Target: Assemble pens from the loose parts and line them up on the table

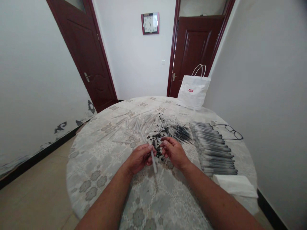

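Note:
A whitish, translucent pen barrel (153, 163) slants between the thumb and fingers of my left hand (141, 155). Close by on the right, my right hand (174, 151) is closed in a pinch, with something too small to make out at its fingertips. Small black pen plugs (158, 150) lie scattered under and between my hands. Just beyond are loose pen barrels (137, 124) and a heap of small white pen parts (165, 119). Dark, thin pen refills (182, 133) form a pile past my right hand.
Rows of pens with dark ends (216, 150) cover the table's right side. Eyeglasses (232, 131) lie beyond them, and a folded white packet (236, 185) sits nearer me. A white paper bag (193, 91) stands at the back of the round, cloth-covered table (96, 198).

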A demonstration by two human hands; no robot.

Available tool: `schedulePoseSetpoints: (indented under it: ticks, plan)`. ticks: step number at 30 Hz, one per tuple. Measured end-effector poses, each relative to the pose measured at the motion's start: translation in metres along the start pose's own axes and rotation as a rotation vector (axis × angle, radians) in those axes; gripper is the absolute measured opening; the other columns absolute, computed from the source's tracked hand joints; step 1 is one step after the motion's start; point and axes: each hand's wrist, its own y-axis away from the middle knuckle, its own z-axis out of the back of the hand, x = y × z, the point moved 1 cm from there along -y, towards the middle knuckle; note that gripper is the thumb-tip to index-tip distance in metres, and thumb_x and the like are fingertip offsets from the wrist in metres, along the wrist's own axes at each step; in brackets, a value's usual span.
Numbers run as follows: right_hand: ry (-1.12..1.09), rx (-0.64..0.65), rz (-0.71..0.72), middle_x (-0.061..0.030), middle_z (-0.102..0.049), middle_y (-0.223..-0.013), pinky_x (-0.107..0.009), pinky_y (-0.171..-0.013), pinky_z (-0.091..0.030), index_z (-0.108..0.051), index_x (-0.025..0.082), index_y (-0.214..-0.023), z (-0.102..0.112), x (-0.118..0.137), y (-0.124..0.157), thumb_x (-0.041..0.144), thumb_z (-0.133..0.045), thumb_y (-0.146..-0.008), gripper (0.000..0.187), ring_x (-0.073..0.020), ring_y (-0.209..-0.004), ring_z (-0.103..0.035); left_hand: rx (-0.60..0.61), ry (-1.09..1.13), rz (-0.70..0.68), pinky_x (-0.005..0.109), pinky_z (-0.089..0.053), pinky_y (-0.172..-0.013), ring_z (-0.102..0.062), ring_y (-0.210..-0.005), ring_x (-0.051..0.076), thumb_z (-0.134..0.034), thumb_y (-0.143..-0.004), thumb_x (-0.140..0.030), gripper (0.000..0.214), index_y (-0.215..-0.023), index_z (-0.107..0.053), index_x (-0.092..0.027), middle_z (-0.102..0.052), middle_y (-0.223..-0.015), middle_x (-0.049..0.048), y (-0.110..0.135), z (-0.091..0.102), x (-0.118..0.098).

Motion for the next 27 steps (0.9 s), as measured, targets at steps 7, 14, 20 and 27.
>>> schedulePoseSetpoints:
  ticks: [7,14,20,27]
  plan:
    - [0.043,-0.089,0.040,0.0008,-0.066,-0.075,-0.018,-0.038,-0.041,-0.062,0.020,-0.092,0.005,-0.005,-0.002,0.047,-0.069,-0.082,0.030,-0.0083,-0.049,-0.055,-0.018,0.003,0.009,0.018,-0.040,-0.041,-0.052,-0.049,0.007,-0.065,-0.089,-0.039,0.027,-0.088,-0.062,-0.012,-0.066,-0.083,0.0079,-0.002,0.003,0.003]
    - [-0.141,-0.407,0.205,0.0058,-0.062,-0.068,-0.017,-0.038,-0.038,-0.054,0.022,-0.086,0.026,0.013,-0.011,0.044,-0.069,-0.081,0.028,-0.0074,-0.046,-0.054,-0.357,0.191,-0.150,0.024,-0.055,-0.052,-0.071,-0.068,0.017,-0.064,-0.089,-0.029,0.016,-0.094,-0.059,-0.015,-0.071,-0.087,0.0091,-0.010,0.019,-0.004]
    - [-0.144,-0.411,0.239,0.0045,-0.064,-0.070,-0.018,-0.039,-0.040,-0.055,0.020,-0.086,0.030,0.017,-0.012,0.041,-0.070,-0.080,0.026,-0.0076,-0.046,-0.054,-0.540,0.353,-0.253,0.031,-0.060,-0.061,-0.072,-0.070,0.020,-0.060,-0.090,-0.021,0.008,-0.089,-0.059,-0.014,-0.070,-0.075,0.0081,-0.012,0.029,-0.008]
    - [-0.111,-0.404,0.235,0.0034,-0.066,-0.072,-0.018,-0.039,-0.040,-0.054,0.021,-0.088,0.025,0.017,-0.010,0.044,-0.069,-0.080,0.028,-0.0081,-0.046,-0.055,-0.538,0.341,-0.250,0.033,-0.061,-0.064,-0.073,-0.073,0.022,-0.061,-0.088,-0.020,0.008,-0.089,-0.060,-0.012,-0.071,-0.077,0.0100,-0.013,0.028,-0.007]
